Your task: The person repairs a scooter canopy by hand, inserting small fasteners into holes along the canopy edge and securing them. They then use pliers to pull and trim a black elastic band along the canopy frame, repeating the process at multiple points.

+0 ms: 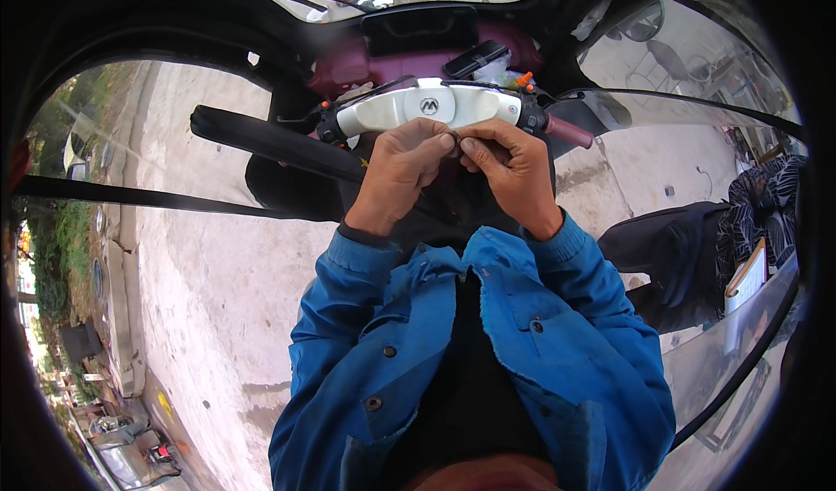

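Both of my hands meet just below the white handlebar cover (pixel 396 110) of a small enclosed vehicle. My left hand (pixel 401 173) is closed, its thumb and forefinger pinched together near the middle. Opposite it, my right hand (pixel 514 164) is closed too, with thumb and bent fingers pinching at the same spot. Something small and dark (pixel 455 139) shows between the fingertips, too small to name. The other fingers of both hands curl inward. Blue jacket sleeves cover my forearms.
A maroon handlebar grip (pixel 570 132) sticks out at the right; a long black padded bar (pixel 274 142) lies at the left. A black phone-like object (pixel 475 59) rests on the maroon dashboard (pixel 340 61). At the right, a person in dark trousers (pixel 657 260) is beside a clipboard (pixel 746 277).
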Demonstrator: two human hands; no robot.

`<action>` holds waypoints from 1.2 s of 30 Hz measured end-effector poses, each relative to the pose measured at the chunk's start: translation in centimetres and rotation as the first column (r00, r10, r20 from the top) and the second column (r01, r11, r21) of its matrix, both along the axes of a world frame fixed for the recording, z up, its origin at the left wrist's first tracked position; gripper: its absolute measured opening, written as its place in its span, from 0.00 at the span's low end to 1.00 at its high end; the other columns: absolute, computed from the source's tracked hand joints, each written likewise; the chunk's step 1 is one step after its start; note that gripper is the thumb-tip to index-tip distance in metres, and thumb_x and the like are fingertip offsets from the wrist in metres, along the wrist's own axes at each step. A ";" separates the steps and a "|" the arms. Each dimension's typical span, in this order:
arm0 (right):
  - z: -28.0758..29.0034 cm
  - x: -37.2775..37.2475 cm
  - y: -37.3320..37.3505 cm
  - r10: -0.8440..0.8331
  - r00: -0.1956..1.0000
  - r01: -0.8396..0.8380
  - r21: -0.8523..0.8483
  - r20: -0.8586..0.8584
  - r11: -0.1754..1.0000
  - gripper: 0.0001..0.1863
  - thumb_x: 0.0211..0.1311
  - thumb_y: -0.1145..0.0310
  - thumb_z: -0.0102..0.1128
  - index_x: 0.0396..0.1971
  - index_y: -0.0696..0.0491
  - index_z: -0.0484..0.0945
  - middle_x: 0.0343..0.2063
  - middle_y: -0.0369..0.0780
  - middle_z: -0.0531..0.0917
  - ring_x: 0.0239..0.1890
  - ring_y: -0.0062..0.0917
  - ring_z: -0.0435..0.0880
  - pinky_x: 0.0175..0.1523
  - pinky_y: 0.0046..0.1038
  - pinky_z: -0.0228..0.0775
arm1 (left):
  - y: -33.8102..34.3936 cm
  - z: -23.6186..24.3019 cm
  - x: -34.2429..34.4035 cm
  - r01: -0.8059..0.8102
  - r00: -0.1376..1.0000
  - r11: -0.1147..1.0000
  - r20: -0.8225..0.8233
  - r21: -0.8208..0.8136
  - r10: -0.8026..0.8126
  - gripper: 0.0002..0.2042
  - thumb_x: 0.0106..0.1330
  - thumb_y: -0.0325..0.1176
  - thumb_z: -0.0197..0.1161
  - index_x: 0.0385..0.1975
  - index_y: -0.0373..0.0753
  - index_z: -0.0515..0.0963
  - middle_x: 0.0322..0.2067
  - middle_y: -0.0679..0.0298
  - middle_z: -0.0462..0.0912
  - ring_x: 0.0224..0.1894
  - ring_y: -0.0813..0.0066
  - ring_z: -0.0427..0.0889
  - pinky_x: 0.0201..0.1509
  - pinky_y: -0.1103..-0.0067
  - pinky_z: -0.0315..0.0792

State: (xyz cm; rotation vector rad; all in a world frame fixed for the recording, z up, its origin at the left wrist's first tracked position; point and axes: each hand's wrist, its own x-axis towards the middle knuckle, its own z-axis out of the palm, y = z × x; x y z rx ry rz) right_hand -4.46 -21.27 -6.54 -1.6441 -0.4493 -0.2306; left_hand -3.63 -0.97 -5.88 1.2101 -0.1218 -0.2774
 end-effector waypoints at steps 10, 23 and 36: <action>-0.1 -0.1 1.9 -0.119 0.988 0.129 -0.104 0.099 0.986 0.11 0.68 0.75 0.73 0.47 0.62 0.86 0.38 0.43 0.91 0.40 0.23 0.91 0.45 0.24 0.84 | -1.3 -0.1 -0.4 -0.243 0.961 0.968 0.151 0.059 0.232 0.10 0.73 0.26 0.70 0.52 0.36 0.87 0.35 0.71 0.87 0.25 0.93 0.70 0.26 0.90 0.58; 0.3 0.0 2.7 -0.229 0.901 0.319 -0.205 0.368 0.925 0.07 0.65 0.75 0.70 0.41 0.57 0.81 0.37 0.47 0.86 0.36 0.45 0.90 0.38 0.35 0.84 | -1.1 -0.2 -0.8 -0.432 0.813 0.873 0.517 0.226 0.268 0.05 0.73 0.22 0.68 0.45 0.35 0.85 0.42 0.65 0.89 0.42 0.82 0.83 0.47 0.83 0.77; -0.7 1.6 2.9 0.183 0.973 -0.122 0.365 -0.138 0.923 0.07 0.76 0.72 0.65 0.46 0.59 0.83 0.33 0.37 0.87 0.33 0.15 0.83 0.39 0.20 0.76 | 0.1 0.3 1.0 -0.435 0.657 0.873 0.741 0.221 0.140 0.08 0.64 0.15 0.71 0.40 0.32 0.86 0.42 0.59 0.88 0.42 0.75 0.86 0.44 0.80 0.80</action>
